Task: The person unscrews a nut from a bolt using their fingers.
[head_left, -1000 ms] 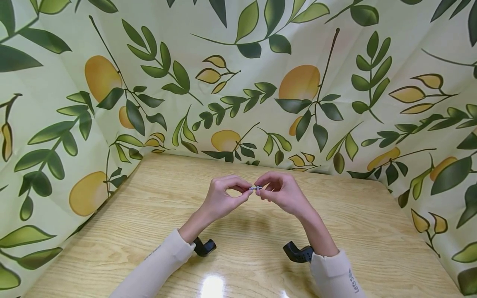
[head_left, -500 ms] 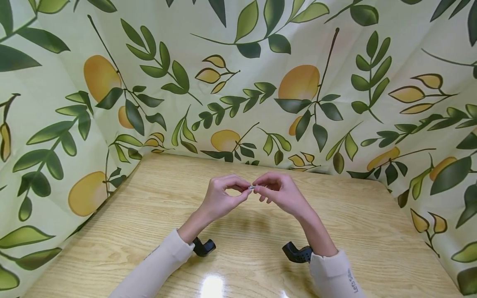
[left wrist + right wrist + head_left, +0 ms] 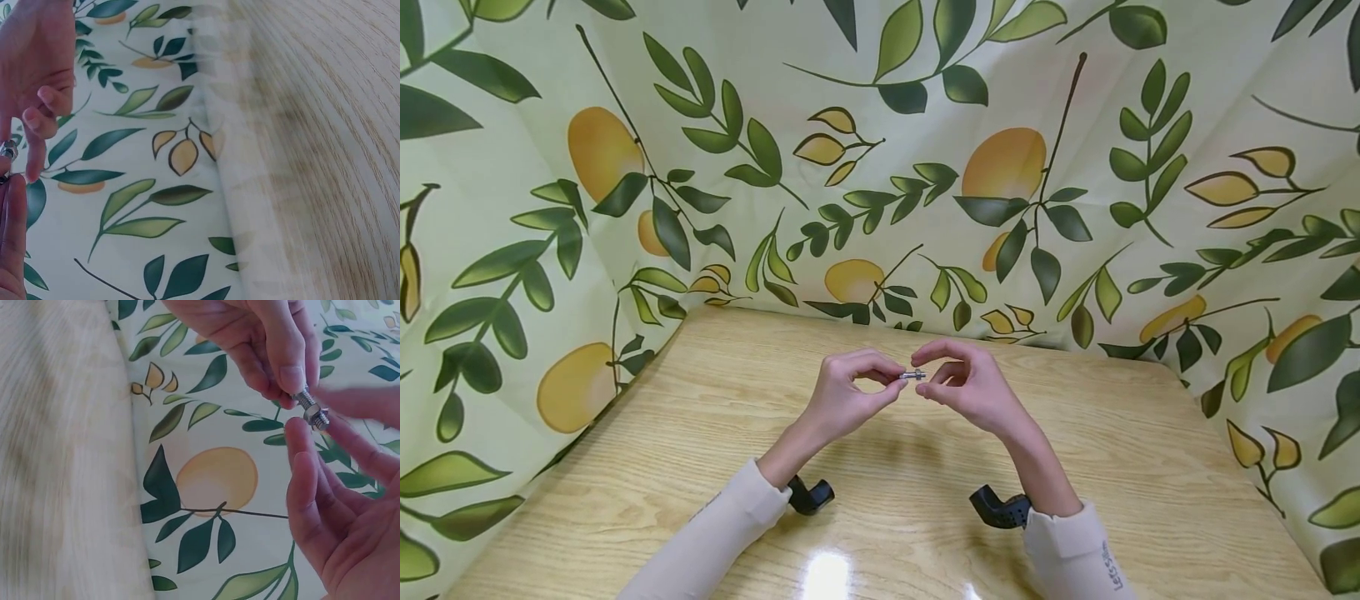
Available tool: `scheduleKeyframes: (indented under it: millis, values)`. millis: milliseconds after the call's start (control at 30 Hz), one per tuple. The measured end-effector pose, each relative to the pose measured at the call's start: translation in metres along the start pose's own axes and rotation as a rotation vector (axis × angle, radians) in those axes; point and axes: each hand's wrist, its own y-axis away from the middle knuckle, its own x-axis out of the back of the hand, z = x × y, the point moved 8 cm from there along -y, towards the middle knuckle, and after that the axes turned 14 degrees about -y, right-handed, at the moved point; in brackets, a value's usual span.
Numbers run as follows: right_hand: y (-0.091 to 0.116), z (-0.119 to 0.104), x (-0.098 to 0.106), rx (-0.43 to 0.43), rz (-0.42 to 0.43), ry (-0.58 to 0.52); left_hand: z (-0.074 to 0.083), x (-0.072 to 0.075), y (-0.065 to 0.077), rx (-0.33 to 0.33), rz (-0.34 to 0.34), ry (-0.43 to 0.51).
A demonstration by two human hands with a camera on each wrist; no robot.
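A small metal bolt (image 3: 304, 398) with a hex nut (image 3: 314, 414) on its thread is held up over the table, its threaded end toward the right hand. My left hand (image 3: 857, 387) pinches the bolt between thumb and fingertips, which hide its other end. Around the nut, my right hand (image 3: 966, 379) has its thumb and index finger parted, a gap showing on each side of the bolt in the head view. The right wrist view has the right thumb blurred beside the nut. Only part of the nut (image 3: 9, 150) shows at the left wrist view's edge.
Both hands are above a light wood-grain table (image 3: 880, 533). A cloth (image 3: 880, 208) printed with leaves and orange fruit hangs behind it and along the sides. Black curved mounts stick out from the left wrist (image 3: 812, 497) and the right wrist (image 3: 1000, 508).
The right fingertips were closed over the bolt's nut end half a second ago; now they have spread apart, and the nut shows. The left hand has kept its pinch, nearly still.
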Motion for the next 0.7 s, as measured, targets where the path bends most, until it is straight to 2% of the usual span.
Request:
scheduleKeyframes:
  millis: [300, 467, 700]
  values:
    - [-0.0013, 0.0029, 0.002, -0.039, 0.019, 0.027, 0.0011, -0.0007, 0.0004, -0.016, 0.001, 0.004]
    - [-0.0012, -0.0008, 0.0021, -0.013, 0.038, 0.03, -0.0001, -0.0008, -0.0001, 0.015, -0.006, 0.018]
    - [-0.0002, -0.0023, 0.0022, -0.015, 0.02, -0.029, -0.0017, 0.0009, -0.0003, 0.045, 0.003, 0.046]
